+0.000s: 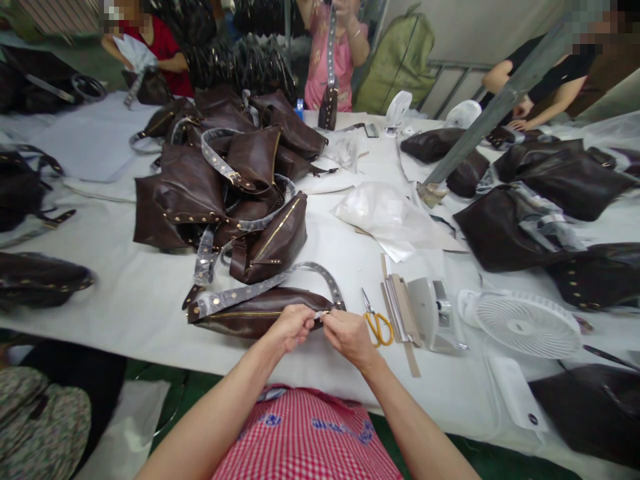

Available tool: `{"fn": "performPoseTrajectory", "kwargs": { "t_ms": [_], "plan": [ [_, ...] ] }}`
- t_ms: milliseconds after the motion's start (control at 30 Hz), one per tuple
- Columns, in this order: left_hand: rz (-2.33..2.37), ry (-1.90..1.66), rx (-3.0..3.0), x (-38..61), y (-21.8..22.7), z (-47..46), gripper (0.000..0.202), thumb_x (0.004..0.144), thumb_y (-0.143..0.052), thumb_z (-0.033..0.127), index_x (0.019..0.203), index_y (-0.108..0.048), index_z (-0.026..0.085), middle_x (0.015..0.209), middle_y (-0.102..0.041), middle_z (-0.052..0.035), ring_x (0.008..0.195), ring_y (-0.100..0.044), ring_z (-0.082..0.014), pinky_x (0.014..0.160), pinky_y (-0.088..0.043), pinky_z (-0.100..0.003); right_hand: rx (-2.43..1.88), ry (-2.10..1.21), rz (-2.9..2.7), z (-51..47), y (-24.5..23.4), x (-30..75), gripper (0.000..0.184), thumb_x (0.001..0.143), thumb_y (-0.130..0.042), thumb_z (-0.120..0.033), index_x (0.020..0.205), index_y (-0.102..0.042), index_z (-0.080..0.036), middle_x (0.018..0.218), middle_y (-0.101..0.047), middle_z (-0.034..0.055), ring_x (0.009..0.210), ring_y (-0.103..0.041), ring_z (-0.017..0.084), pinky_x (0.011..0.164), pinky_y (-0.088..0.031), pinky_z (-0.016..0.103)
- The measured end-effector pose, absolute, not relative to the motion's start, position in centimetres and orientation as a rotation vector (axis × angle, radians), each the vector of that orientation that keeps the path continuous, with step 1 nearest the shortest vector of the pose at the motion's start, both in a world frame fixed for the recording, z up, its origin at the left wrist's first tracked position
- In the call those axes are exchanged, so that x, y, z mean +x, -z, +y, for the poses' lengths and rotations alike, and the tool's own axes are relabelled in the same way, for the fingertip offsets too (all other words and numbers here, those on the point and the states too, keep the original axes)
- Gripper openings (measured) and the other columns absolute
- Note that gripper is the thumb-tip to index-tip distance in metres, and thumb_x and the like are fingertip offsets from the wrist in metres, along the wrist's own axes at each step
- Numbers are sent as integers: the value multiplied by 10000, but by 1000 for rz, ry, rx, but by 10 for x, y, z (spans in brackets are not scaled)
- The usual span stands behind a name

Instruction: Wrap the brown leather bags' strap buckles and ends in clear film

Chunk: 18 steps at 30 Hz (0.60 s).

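A dark brown leather handbag (pixel 250 313) with a gold zipper lies on its side at the table's near edge. Its studded strap (pixel 250 293), wrapped in clear plastic, arches over it. At the bag's right end, my left hand (pixel 294 327) and my right hand (pixel 349 337) meet with fingers pinched together. Between their fingertips is a small whitish piece, perhaps plastic wrap, close to the zipper's end; its exact kind is too small to tell. Scissors with yellow handles (pixel 379 323) lie just right of my right hand.
Behind the bag is a heap of similar brown handbags (pixel 190 180). To the right stand cardboard strips (pixel 400 307), a white dispenser-like device (pixel 435 313) and a white fan (pixel 527 325). A metal post (pixel 480 127) rises beyond a plastic bag (pixel 385 210). Co-workers handle bags across the table.
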<state>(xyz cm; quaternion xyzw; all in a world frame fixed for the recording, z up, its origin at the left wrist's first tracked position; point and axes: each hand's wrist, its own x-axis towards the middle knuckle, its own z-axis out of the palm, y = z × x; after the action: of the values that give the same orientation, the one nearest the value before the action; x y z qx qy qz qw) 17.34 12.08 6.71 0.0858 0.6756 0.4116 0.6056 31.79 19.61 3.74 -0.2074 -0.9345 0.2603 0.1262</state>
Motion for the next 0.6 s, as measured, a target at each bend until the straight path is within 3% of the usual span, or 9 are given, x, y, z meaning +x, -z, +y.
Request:
{"fn": "performPoseTrajectory", "kwargs": {
  "t_ms": [133, 233, 400, 500, 600],
  "plan": [
    [1487, -947, 126, 166, -70, 123, 163, 681, -531, 233, 632, -378, 204, 460, -376, 109, 334, -160, -16, 390, -95, -185, -399, -572, -2771, 198, -26, 326, 297, 941, -390, -189, 958, -687, -196, 696, -601, 55, 660, -518, 152, 626, -362, 262],
    [1458, -939, 110, 164, -72, 125, 174, 680, -567, 244, 665, -399, 203, 459, -413, 102, 326, -182, -15, 385, -84, -183, -231, -678, -2669, 205, -29, 333, 245, 930, -426, -184, 928, -671, -198, 759, -625, 49, 715, -547, 149, 655, -397, 263],
    [1425, -938, 111, 167, -71, 123, 199, 710, -601, 287, 696, -424, 197, 461, -452, 88, 316, -189, -13, 387, -79, -181, -433, -430, -2522, 211, -41, 325, 201, 922, -510, -230, 1054, -657, -191, 859, -644, 67, 785, -547, 169, 692, -390, 298],
    [1417, -966, 115, 175, -71, 121, 254, 732, -618, 339, 692, -412, 196, 464, -453, 88, 321, -207, -13, 394, -102, -177, -338, -218, -2568, 209, -36, 312, 189, 928, -487, -213, 988, -664, -185, 874, -653, 65, 772, -527, 171, 668, -345, 312],
    [1401, -1002, 114, 184, -76, 117, 282, 776, -583, 419, 715, -422, 197, 492, -503, 61, 357, -357, -46, 412, -227, -177, -370, -142, -2515, 203, -23, 302, 202, 925, -460, -194, 864, -652, -175, 862, -648, 70, 762, -506, 175, 684, -335, 322]
  ]
}}
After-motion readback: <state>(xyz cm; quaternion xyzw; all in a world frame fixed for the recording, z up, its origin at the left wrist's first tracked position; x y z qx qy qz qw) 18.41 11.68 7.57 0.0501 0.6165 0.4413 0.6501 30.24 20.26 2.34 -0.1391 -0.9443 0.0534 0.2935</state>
